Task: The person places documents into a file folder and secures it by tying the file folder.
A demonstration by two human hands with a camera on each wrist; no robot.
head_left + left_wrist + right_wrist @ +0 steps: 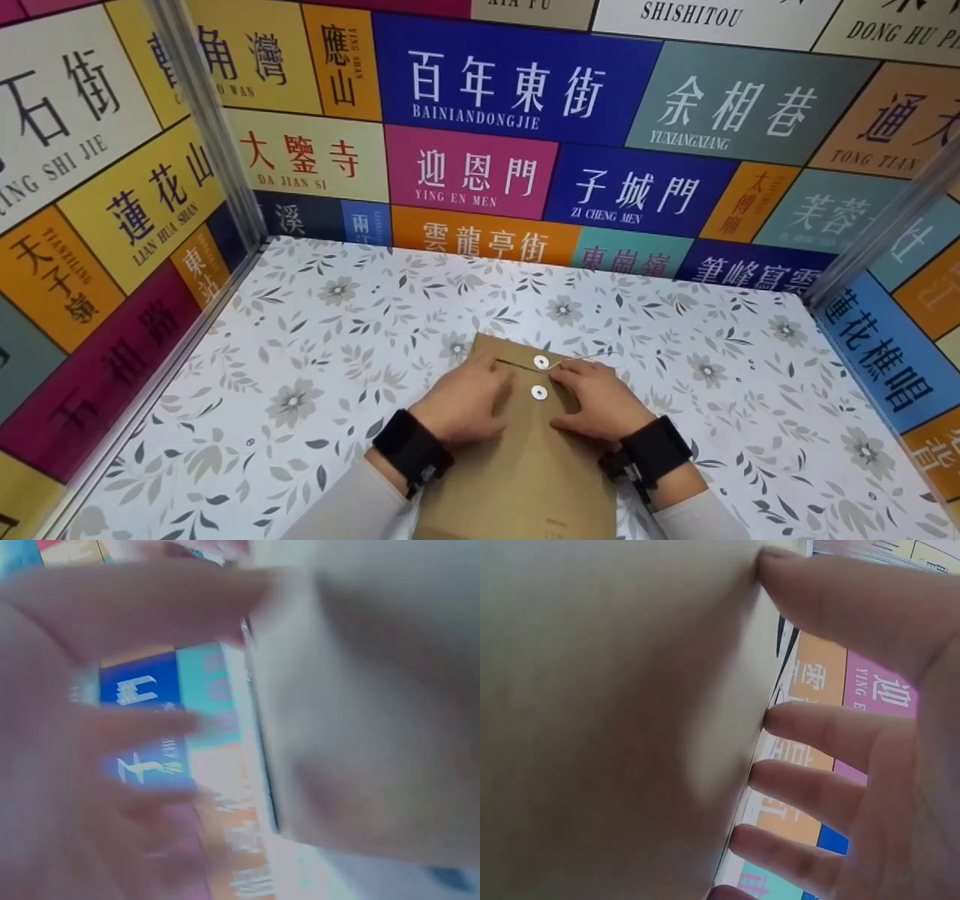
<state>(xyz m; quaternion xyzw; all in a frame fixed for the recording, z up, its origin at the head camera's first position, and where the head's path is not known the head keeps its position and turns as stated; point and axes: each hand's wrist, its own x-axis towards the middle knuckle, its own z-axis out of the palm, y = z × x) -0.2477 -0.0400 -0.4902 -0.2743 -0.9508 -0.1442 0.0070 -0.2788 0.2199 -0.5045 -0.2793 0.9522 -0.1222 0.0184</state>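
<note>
A brown paper document envelope (517,472) lies on the table with its flap end pointing away from me. One white round button (541,362) sits at the flap, with a second white button (538,392) just below it on the body. A thin string (596,355) trails right from the upper button. My left hand (469,397) rests on the envelope's left side, fingertips at the flap edge. On the other side, my right hand (600,397) touches the paper beside the buttons, fingertips close to the string. Its fingers (810,795) are spread and nearly straight in the right wrist view.
White floral cloth covers the table (360,322). Panels (510,82) with coloured street-name signs stand along the back and both sides, joined by metal posts (225,127) at the corners. Black bands (412,450) circle both wrists.
</note>
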